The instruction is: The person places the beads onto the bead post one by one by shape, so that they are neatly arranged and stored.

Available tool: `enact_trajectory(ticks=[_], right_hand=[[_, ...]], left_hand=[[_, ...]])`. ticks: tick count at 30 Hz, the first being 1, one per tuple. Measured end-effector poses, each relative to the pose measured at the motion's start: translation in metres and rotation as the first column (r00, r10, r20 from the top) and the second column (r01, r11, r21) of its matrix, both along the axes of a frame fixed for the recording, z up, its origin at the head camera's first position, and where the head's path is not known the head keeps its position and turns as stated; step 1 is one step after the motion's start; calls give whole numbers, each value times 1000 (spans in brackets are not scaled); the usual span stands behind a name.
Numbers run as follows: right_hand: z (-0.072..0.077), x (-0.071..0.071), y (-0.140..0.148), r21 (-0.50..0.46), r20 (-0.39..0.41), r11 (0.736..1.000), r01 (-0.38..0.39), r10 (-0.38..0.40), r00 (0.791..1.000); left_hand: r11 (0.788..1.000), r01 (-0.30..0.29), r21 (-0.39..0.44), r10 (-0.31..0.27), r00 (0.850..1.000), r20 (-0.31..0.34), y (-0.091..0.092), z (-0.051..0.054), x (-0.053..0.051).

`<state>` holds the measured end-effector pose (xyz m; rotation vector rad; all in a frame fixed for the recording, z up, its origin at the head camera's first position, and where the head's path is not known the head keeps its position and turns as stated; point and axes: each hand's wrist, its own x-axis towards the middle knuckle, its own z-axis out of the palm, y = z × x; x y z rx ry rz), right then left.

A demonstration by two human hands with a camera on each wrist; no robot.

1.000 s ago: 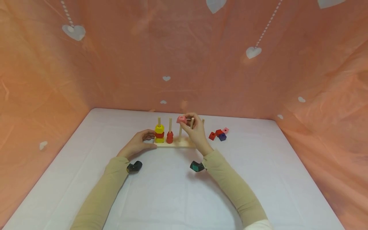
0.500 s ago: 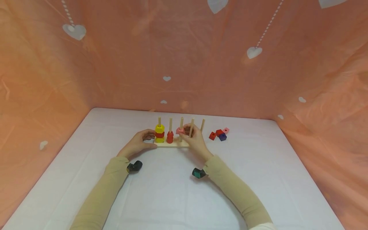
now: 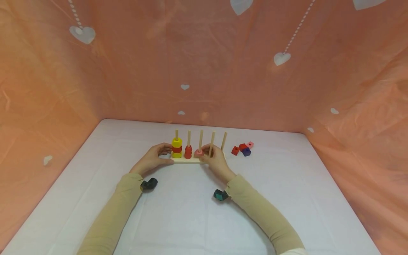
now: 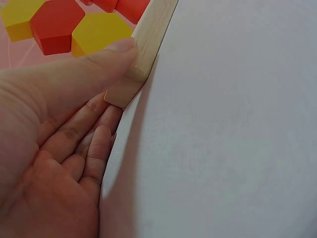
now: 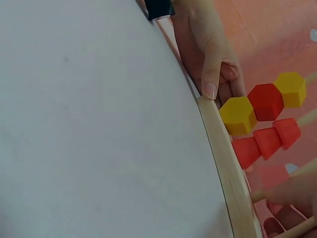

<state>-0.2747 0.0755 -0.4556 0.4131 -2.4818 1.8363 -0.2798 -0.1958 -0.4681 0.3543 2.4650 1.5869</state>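
A wooden peg board (image 3: 188, 160) with several upright pegs lies on the table. My left hand (image 3: 153, 158) grips its left end, the thumb (image 4: 116, 52) on the front edge and the fingers behind. Low on the third peg sits a pink block (image 3: 198, 153), which my right hand (image 3: 218, 161) pinches between thumb and fingers; part of it is covered by the hand. On the leftmost peg are yellow hexagonal blocks (image 3: 176, 142) with a red hexagonal block (image 5: 266, 101) between them. The second peg carries a stack of red tapered blocks (image 5: 267, 143).
Right of the board lie loose blocks: a red block (image 3: 235, 151), another red block (image 3: 243, 147), a pink block (image 3: 250, 145) and a purple block (image 3: 247, 152). Two pegs rise around the right hand, bare where visible. An orange curtain (image 3: 204, 71) surrounds the white table (image 3: 178, 219).
My right hand has brought the pink block from above the third peg down along it to near the base. The left hand has stayed at the board's left end.
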Motion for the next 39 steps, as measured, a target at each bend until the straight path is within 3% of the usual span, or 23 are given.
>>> enact_trajectory(ticks=[9,17,25,28,32,39], right_hand=[[1,1,3,62,-2,998,-10,10,1000],[4,5,8,56,6,998,-29,28,1000],[11,17,30,101,48,987,-127,122,991],[24,28,39,97,71,980,-176,170,983],[43,41,52,79,32,971,-227,225,974],[35,26,94,111,-68,973,-203,212,975]], left_hand=[[1000,4,2,-4,1000,8,0,-1,-1],[1000,-3,-3,3,1000,-1,1,1,0],[1000,4,-3,-4,1000,-4,1,2,1],[1000,7,-7,-7,1000,-5,0,2,1],[1000,-2,-6,2,1000,0,1,2,1],[1000,-4,-18,4,1000,-4,1,1,1]])
